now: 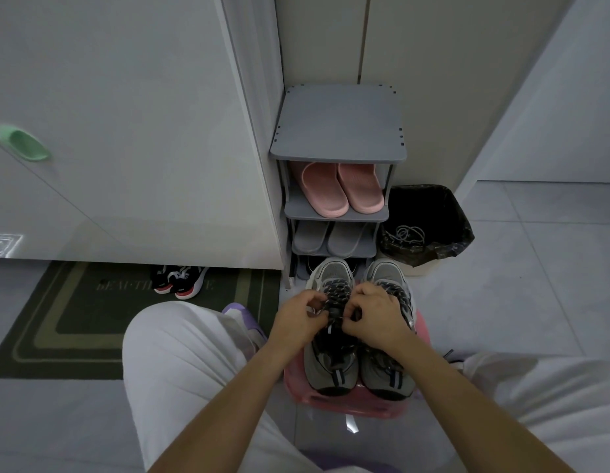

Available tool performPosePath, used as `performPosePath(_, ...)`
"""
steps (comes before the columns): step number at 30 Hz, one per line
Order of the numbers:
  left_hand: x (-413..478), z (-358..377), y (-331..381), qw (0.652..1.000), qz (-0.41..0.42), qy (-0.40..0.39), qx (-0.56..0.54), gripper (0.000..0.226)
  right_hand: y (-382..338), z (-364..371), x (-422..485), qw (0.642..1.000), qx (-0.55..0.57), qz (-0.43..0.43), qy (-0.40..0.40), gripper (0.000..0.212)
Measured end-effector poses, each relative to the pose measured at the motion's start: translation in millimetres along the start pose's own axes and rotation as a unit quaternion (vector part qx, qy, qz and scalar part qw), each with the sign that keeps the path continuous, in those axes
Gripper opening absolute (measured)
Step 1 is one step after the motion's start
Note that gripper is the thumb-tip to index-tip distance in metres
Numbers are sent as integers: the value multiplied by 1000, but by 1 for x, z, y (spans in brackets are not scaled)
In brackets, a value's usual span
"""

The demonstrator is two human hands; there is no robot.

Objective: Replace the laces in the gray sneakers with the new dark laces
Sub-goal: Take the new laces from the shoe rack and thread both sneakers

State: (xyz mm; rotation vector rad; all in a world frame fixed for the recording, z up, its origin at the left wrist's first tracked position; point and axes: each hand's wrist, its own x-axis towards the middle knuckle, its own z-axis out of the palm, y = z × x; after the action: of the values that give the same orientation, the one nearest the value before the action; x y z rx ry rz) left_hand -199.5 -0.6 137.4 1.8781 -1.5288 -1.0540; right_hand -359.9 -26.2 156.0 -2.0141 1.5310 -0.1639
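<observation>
Two gray sneakers stand side by side on a pink stool (348,406), toes pointing away from me. The left sneaker (331,367) carries a dark speckled lace (336,291) crossing its eyelets. My left hand (298,319) and my right hand (375,315) pinch that lace at the top of the left sneaker's tongue, fingers closed around its ends. The right sneaker (387,373) is also threaded with a dark lace; my right hand covers part of it. Pale old laces (407,233) lie in a black-lined bin.
A gray shoe rack (337,145) stands just behind the stool, holding pink slippers (341,189) and gray slippers (331,238). The bin (430,227) is to its right. A dark doormat (75,319) with black-and-red shoes (181,279) lies left. My knees flank the stool.
</observation>
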Motion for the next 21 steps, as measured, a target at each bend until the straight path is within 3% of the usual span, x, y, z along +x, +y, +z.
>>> performPosePath(3, 1, 1, -4, 1000, -6, -6, -16, 26, 7, -5, 1, 1000, 17, 2, -1, 6)
performPosePath(6, 7, -1, -7, 999, -28, -13, -35, 19, 17, -13, 4, 997, -57, 27, 39, 17)
performPosePath(8, 11, -4, -5, 999, -31, -13, -28, 16, 20, -16, 8, 995, -91, 26, 10, 22)
performPosePath(11, 16, -7, -3, 999, -25, -32, -8, 13, 18, -15, 16, 997, -58, 36, -42, 21)
performPosePath(21, 30, -14, 2, 990, -9, -83, 114, 3, 19, -20, 23, 994, -24, 39, -94, 10)
